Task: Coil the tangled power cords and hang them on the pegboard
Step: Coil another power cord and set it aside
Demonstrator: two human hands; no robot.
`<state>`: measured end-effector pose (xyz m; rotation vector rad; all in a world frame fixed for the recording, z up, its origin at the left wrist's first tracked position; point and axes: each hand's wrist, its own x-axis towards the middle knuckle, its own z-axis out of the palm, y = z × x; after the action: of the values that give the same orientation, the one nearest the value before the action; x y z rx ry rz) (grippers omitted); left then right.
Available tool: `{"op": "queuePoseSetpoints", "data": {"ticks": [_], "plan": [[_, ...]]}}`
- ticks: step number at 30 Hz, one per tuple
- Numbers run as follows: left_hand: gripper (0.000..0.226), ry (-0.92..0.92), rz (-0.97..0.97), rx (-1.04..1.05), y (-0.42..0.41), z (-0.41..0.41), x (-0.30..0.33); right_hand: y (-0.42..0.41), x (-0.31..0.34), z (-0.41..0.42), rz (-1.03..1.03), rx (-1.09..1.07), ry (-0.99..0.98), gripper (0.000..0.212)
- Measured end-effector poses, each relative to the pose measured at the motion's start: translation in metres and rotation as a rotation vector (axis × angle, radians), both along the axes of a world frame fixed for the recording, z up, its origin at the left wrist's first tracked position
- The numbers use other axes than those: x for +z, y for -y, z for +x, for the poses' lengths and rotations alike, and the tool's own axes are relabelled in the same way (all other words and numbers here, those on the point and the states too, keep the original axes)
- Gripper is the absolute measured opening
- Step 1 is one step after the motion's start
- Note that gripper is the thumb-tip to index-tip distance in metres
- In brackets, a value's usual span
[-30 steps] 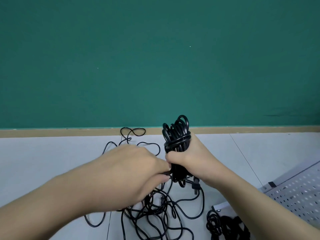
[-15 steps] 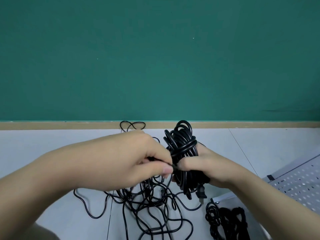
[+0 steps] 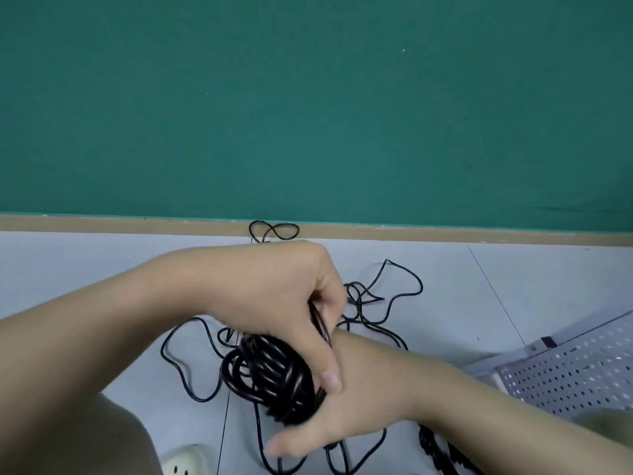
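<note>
In the head view I am watching the coiled power cord (image 3: pixel 270 378) tipping from upright to sideways at lower centre, the left hand (image 3: pixel 291 303) crossing over the right hand (image 3: pixel 329 416), both sets of fingers gripping it. Wrapping looks nearly finished; the pegboard (image 3: pixel 575 371) is waiting at lower right, tangled cords (image 3: pixel 373 303) lying on the surface (image 3: pixel 85 269).

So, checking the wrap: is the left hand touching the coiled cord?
Touching. The head view shows the left hand gripping the coiled cord, thumb pressed against it.

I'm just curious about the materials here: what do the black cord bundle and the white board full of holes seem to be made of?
The cord bundle looks like rubber or soft plastic sheathing: smooth black with a slight sheen, bending into tight loops. The pegboard looks like painted sheet metal, though hard plastic is possible: a thin white panel with a folded edge and regular punched holes.
</note>
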<state>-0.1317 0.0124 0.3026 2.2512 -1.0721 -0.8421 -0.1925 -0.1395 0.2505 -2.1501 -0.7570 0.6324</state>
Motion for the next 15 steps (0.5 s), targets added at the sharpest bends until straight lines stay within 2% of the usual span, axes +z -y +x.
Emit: {"op": "queuePoseSetpoints", "data": {"ticks": [1, 2, 4, 6, 9, 11, 13, 15], "plan": [[0.041, -0.078, -0.038, 0.038, -0.005, 0.008, -0.001, -0.001, 0.008, 0.000, -0.003, 0.020, -0.013, 0.029], [0.043, -0.153, -0.088, 0.072, -0.010, 0.016, -0.003, -0.001, 0.017, 0.000, 0.009, 0.010, -0.007, 0.024], [0.049, -0.295, -0.204, 0.146, -0.017, 0.027, -0.010, 0.001, 0.030, 0.003, 0.083, -0.014, -0.011, 0.028], [0.052, -0.376, -0.323, 0.230, -0.017, 0.035, -0.015, 0.007, 0.038, 0.008, 0.211, -0.051, -0.103, 0.030], [0.031, -0.303, -0.404, 0.300, -0.013, 0.039, -0.018, 0.014, 0.038, 0.017, 0.321, -0.117, -0.179, 0.029], [0.019, -0.242, -0.446, 0.348, -0.011, 0.040, -0.018, 0.017, 0.033, 0.021, 0.379, -0.179, -0.215, 0.021], [0.031, -0.194, -0.481, 0.394, -0.010, 0.040, -0.021, 0.020, 0.031, 0.025, 0.491, -0.279, -0.327, 0.012], [0.032, -0.183, -0.531, 0.460, -0.005, 0.040, -0.023, 0.026, 0.030, 0.031, 0.614, -0.359, -0.454, 0.031]]}}
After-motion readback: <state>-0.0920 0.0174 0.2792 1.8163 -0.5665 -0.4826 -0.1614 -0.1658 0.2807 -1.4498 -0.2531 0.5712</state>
